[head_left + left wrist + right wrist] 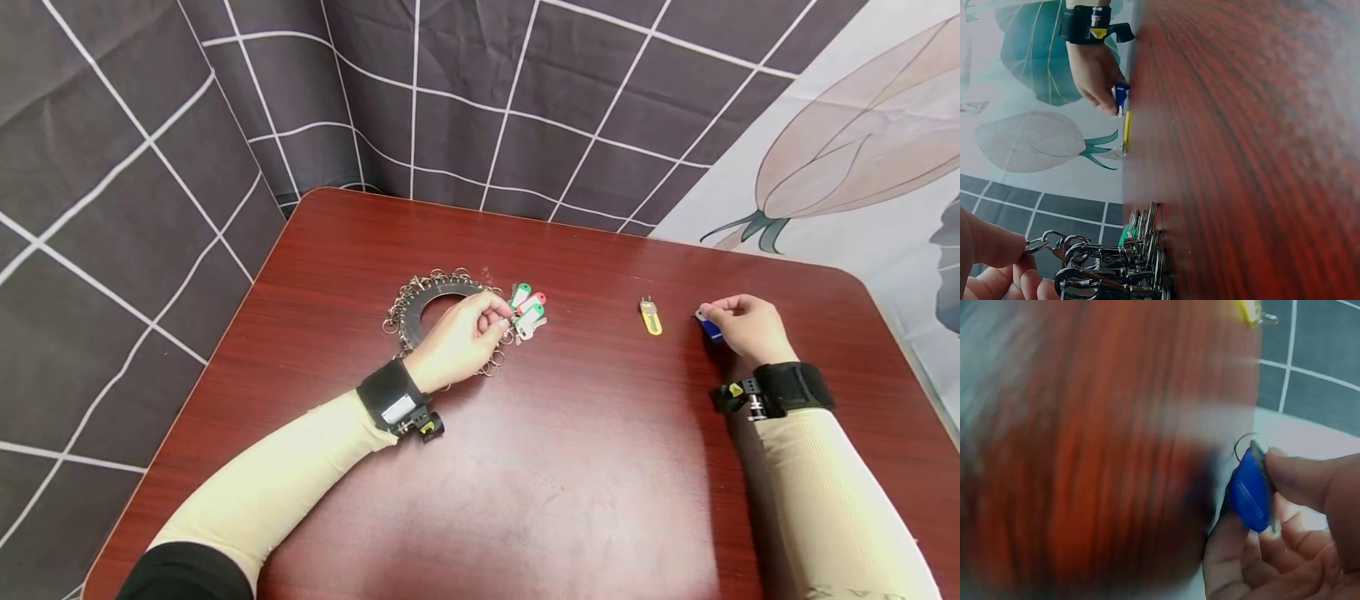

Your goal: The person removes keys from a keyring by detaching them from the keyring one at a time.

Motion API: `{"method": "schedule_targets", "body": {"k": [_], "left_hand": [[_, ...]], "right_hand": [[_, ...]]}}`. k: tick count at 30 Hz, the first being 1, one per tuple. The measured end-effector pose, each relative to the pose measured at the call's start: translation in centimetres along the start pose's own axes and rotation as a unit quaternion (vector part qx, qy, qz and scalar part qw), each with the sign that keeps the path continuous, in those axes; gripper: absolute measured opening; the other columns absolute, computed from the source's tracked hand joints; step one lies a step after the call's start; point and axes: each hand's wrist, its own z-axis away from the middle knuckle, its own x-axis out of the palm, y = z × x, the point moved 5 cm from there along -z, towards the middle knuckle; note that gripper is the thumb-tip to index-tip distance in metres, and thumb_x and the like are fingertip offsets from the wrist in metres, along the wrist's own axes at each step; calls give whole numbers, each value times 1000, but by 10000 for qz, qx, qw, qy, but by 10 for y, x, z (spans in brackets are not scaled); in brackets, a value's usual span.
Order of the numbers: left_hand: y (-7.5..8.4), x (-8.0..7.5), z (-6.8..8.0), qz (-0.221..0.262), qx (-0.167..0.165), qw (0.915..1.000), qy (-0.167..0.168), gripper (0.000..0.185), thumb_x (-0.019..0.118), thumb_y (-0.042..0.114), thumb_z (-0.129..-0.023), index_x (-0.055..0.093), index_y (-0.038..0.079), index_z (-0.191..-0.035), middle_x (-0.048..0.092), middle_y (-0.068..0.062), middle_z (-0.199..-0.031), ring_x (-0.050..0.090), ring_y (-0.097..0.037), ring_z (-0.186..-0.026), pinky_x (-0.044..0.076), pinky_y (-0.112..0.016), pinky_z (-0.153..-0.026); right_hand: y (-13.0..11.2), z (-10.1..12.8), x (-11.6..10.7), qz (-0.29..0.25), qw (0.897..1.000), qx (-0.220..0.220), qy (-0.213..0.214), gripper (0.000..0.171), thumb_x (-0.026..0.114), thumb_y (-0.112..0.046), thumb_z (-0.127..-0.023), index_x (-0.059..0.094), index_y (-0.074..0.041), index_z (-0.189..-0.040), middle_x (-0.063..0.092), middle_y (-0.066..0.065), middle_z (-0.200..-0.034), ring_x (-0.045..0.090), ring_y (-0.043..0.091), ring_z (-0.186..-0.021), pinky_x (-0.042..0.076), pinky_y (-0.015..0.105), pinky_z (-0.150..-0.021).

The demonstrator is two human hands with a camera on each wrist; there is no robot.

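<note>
With the left hand (456, 340), pinches a metal ring (1036, 246) at the black hoop's (412, 320) right side; just right of the hoop — green and red key tags (530, 317); farther right, a yellow key tag (651, 318); farthest right — with the right hand (752, 330), grips a blue key tag (1250, 495).

The table (570, 417) you work at has a glossy, wood-grained top, and your blue tag (1249, 497) looks like smooth, shiny plastic, as does the yellow tag (652, 320). Near your left fingers (994, 240), the clips (1107, 275) are polished, shiny metal. Your sleeves (813, 475) are finely ribbed cloth, your straps (801, 386) matt fabric, and the curtain (465, 108) creased, matt cloth.
</note>
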Motion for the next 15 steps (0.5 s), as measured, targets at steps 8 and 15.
{"method": "schedule_targets", "body": {"k": [8,15], "left_hand": [[1,-2,0,-44,6,10000,78,11,60,8,-93,62,7,-103,56,1,-83,52,-11,-74,46,-24,-68],[3,-4,1,-23,-21,9999,144,12,60,8,-93,62,8,-104,56,1,-84,51,-11,-75,45,-25,-68]], "right_hand": [[-1,2,-3,285,9996,-30,8,43,59,-40,-95,61,2,-99,60,16,-85,49,28,-77,40,33,-57],[0,5,-4,429,9988,229,-12,45,56,-39,-96,59,5,-104,59,26,-98,50,35,-85,41,38,-63]]}}
